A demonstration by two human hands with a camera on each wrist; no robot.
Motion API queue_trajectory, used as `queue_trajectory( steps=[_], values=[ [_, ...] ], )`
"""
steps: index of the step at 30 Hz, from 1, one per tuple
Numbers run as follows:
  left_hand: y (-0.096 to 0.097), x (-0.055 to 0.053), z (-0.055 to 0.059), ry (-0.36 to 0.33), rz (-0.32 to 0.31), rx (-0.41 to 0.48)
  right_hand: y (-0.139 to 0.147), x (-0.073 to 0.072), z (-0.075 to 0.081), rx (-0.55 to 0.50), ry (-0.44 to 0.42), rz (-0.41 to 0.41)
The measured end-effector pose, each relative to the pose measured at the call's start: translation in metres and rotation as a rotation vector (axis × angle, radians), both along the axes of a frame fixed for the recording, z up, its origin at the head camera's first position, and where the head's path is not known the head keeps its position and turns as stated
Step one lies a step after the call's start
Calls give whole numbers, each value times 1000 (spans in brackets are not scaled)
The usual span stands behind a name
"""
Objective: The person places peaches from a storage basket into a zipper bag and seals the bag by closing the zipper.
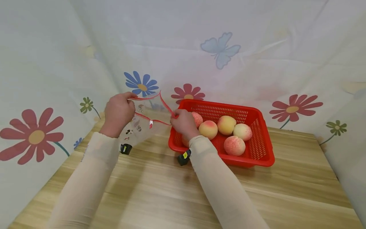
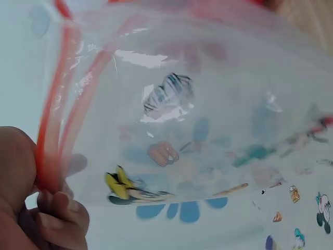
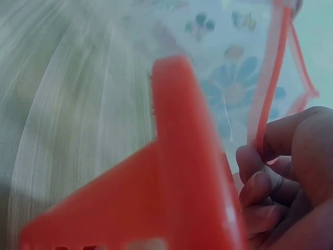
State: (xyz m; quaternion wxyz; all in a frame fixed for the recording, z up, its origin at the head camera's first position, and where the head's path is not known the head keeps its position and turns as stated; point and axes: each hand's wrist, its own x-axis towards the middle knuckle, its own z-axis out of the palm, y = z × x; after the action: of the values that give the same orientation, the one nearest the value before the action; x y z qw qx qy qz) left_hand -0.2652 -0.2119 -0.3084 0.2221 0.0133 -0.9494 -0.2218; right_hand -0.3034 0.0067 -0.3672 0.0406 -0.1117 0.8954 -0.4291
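Observation:
A clear zip bag with red edging and small cartoon prints is stretched between both hands, its mouth spread apart. My left hand pinches one end of the red edging, as the left wrist view shows between thumb and fingers. At the other end, my right hand pinches the edging, over the left side of a red plastic basket. In the basket lie several peaches, yellow and pink. One is partly hidden by the right hand. No contents show inside the bag.
The basket stands on a wood-grain table, toward the back wall. A white floral cloth rises behind and at both sides. Small black devices sit at the left wrist and right wrist.

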Motion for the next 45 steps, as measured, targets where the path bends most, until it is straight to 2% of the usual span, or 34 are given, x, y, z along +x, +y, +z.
queue_trajectory(
  steps=[2, 5, 10, 12, 17, 19, 26, 33, 38, 45],
  values=[
    [-7, 1, 5, 51, 18, 28, 1, 0, -1, 1, -12, 0],
    [-15, 4, 13, 87, 26, 109, 2, 0, 0, -36, -78, 1],
    [-17, 7, 20, 33, 33, 263, 2, 0, 3, -79, -151, -8],
    [-18, 8, 20, -29, -14, 324, 1, 0, 3, -72, -145, -5],
    [-18, 8, 14, -192, -215, 447, 1, -1, 2, -68, -150, 3],
    [-16, 7, 9, -208, -256, 478, 1, -1, 2, -56, -148, 3],
    [0, 4, -12, -127, -214, 520, 4, 0, 1, -27, -149, 17],
    [15, 0, -32, -81, -210, 542, 11, 1, 1, 23, -127, 88],
    [19, -3, -39, -54, -228, 567, 16, 0, -1, 25, -123, 116],
    [22, -4, -44, -29, -221, 584, 22, 4, 0, 4, -153, 124]
  ],
)
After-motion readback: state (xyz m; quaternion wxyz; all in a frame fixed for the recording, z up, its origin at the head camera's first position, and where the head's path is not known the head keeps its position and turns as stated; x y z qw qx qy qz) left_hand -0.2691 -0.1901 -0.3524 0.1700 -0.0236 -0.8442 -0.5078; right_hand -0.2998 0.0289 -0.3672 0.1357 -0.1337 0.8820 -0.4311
